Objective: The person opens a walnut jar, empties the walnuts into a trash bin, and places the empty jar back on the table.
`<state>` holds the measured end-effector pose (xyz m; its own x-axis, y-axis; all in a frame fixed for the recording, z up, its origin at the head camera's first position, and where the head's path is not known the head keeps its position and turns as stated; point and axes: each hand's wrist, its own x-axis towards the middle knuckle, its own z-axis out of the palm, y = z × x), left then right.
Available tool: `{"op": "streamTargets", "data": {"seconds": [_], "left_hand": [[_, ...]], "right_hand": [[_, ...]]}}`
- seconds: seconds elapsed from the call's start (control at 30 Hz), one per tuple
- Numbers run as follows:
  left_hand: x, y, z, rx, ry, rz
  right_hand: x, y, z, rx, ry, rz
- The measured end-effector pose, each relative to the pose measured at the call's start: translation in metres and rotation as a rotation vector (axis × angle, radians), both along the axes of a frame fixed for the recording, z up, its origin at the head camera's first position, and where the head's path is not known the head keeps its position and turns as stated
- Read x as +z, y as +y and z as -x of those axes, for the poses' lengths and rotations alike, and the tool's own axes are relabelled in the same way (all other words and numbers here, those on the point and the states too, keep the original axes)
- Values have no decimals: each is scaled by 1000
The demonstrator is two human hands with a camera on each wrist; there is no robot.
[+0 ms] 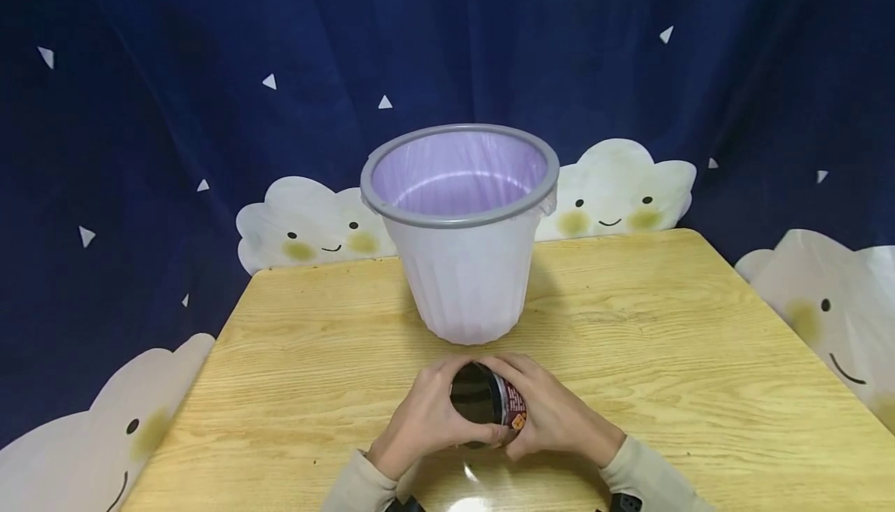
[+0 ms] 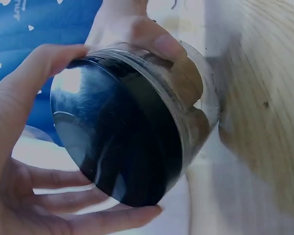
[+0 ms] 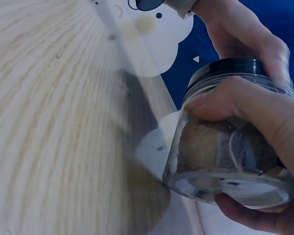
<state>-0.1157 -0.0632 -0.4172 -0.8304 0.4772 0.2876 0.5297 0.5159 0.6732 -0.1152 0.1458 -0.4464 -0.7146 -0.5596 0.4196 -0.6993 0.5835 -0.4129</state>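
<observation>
Both hands hold a clear jar (image 3: 206, 147) with a black lid (image 2: 117, 127), tipped on its side low over the table's front part. A dark red label with white print and an orange mark shows on it in the head view. My left hand (image 1: 430, 419) curls round the lid, thumb on one side and fingers on the other. The right hand (image 1: 552, 415) grips the jar's body from the right. Brownish patches show through the clear wall in the right wrist view. The lid faces left, toward the left palm.
Just beyond the hands stands a white bin (image 1: 464, 279) with a grey rim and a pale purple liner. The wooden table (image 1: 315, 357) reaches back to a dark blue curtain (image 1: 447, 30) with white triangles and smiling clouds.
</observation>
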Motion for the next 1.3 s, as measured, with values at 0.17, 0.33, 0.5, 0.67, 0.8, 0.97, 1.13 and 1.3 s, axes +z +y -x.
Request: {"op": "streamTargets", "data": {"seconds": [0.17, 0.33, 0.5, 0.67, 0.8, 0.97, 1.13, 1.3], "left_hand": [[-2, 1, 1, 50, -78, 10], [3, -5, 2, -20, -125, 33], [8, -6, 0, -55, -81, 35], [4, 0, 1, -33, -6, 12], [1, 3, 1, 39, -60, 38], [1, 2, 1, 87, -178, 80], [0, -4, 3, -71, -129, 66], [-4, -5, 4, -91, -68, 13]], "right_hand": [[0, -1, 0, -1, 17, 9], [-1, -2, -1, -11, 3, 11], [0, -1, -1, -11, 2, 2], [0, 1, 0, -6, 1, 10], [0, 1, -1, -2, 20, 11], [1, 1, -1, -10, 31, 1], [1, -1, -2, -13, 14, -4], [0, -2, -1, 0, 32, -9]]}}
